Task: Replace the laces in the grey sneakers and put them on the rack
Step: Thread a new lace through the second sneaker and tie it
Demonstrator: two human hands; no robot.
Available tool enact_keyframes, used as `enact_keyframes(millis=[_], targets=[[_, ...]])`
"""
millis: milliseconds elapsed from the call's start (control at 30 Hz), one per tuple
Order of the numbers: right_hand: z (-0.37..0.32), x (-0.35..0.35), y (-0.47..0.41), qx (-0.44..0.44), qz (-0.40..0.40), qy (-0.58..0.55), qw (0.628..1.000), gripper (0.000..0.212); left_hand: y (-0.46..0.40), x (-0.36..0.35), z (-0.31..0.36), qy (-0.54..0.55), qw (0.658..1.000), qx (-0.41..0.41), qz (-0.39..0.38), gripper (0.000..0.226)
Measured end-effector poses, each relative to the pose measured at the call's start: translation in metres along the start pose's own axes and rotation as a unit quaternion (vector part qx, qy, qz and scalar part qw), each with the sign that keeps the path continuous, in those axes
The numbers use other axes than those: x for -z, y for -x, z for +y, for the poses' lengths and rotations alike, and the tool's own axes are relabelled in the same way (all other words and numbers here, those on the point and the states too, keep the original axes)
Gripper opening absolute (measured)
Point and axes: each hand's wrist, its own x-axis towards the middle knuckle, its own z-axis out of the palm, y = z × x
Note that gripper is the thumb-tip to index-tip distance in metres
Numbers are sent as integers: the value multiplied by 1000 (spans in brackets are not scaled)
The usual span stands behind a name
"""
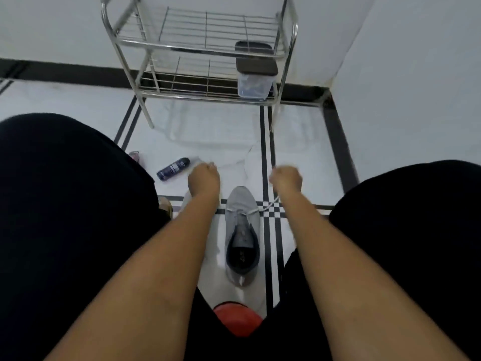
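- Both fists curled: left hand (205,178) and right hand (285,177) each pull an end of the white lace (253,211) outward (left end hidden behind the forearm).
- Grey sneaker (242,231) sits on the floor between the two hands, just nearer the person, toe pointing away.
- Metal rack (200,52) stands beyond the hands; a lidded container (255,80) is on its lower shelf.
- Dark bottle (173,169) lies left of the left hand.

Home entryway corner: tiled floor (208,131), steel shoe rack (205,48).

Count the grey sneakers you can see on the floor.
1 for sure: a grey sneaker on the floor between the forearms. A pale shape behind the left forearm may be a second sneaker, mostly hidden.
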Motion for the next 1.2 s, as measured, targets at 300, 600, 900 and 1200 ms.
enact_keyframes(millis=[300,600,900,1200], targets=[[59,-76,-2,-63,-134,-5,989,14,12,-71,-77,-234,942,-8,-241,40],[73,-116,3,-31,-184,25,982,25,-10,-87,-106,-154,960,66,-224,19],[70,-128,2,-21,-180,56,982,24,-19,-87,-120,-74,966,105,-223,23],[67,-129,3,-23,-186,53,981,22,-16,-87,-116,-92,970,89,-206,21]])
